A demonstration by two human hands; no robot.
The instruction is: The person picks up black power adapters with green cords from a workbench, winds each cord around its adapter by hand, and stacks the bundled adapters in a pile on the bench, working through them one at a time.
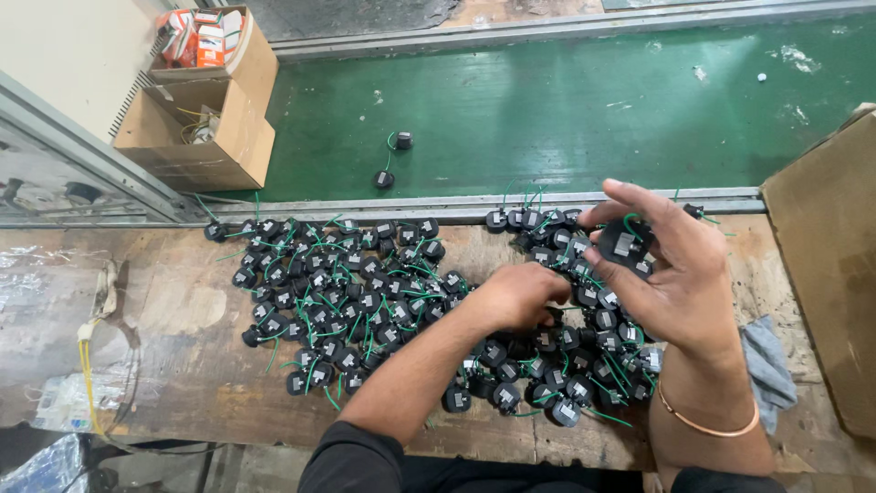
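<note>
Right hand point(671, 274) fingers grip one black part point(625, 243) w/ green wire — left hand point(520, 297) fingers curled into the pile point(557, 356), grip unclear.

A factory workshop: worn wooden workbench point(182, 365), green painted floor point(566, 110), cardboard boxes point(196, 137) of parts.

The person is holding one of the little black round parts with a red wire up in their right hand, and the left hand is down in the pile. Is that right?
Nearly. The wire on the black round part held in the right hand is green, not red, as the head view shows. The rest holds: the left hand is down in the pile.
</note>
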